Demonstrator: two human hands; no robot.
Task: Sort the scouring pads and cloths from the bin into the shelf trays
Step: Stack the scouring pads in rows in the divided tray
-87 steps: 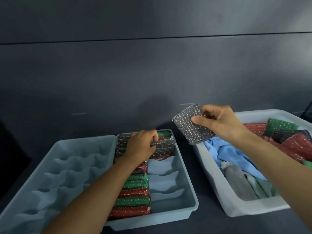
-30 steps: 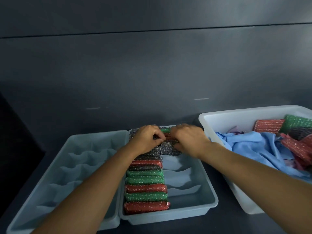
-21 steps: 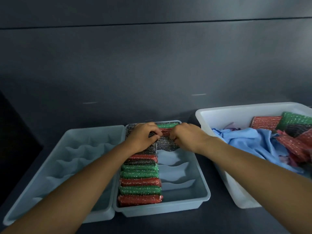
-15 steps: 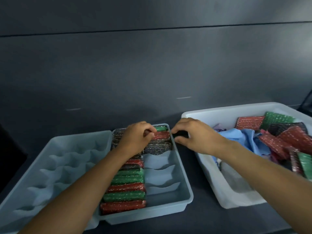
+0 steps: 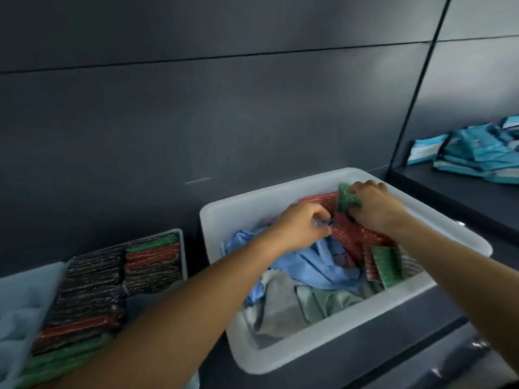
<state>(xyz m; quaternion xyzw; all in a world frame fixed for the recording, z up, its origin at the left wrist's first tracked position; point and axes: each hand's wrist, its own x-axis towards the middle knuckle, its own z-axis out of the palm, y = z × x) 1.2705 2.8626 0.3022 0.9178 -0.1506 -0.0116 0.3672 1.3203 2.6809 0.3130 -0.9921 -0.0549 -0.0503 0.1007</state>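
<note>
**Dark grey shelf: both hands back in the bin**

Half a second ago both hands were at the compartmented pale-blue plastic tray (image 5: 183, 249), seating a silver pad in its right column. Now they have crossed to the white plastic bin (image 5: 309, 357), so that pad is placed and the next pick has begun. The right hand (image 5: 376, 210) grips a green glittery scouring pad (image 5: 346, 199) at the bin's far edge, fingers curled round it. The left hand (image 5: 300, 228) is curled too, and appears to pinch a fold of the crumpled light-blue cloth (image 5: 309, 268) beside the red glittery scouring pads (image 5: 351, 237).

Counted: two hands, one bin and two trays, the second pale tray (image 5: 16, 304) showing only as an edge at the left. In the bin lie two green pads, the other green pad (image 5: 386, 266) being at the near right. There are at least three red ones and three cloths: blue, a grey cloth (image 5: 278, 307) and a pale green cloth (image 5: 325, 301). Pads in the tray are too blurred to count. Much sorting looks to remain.
</note>
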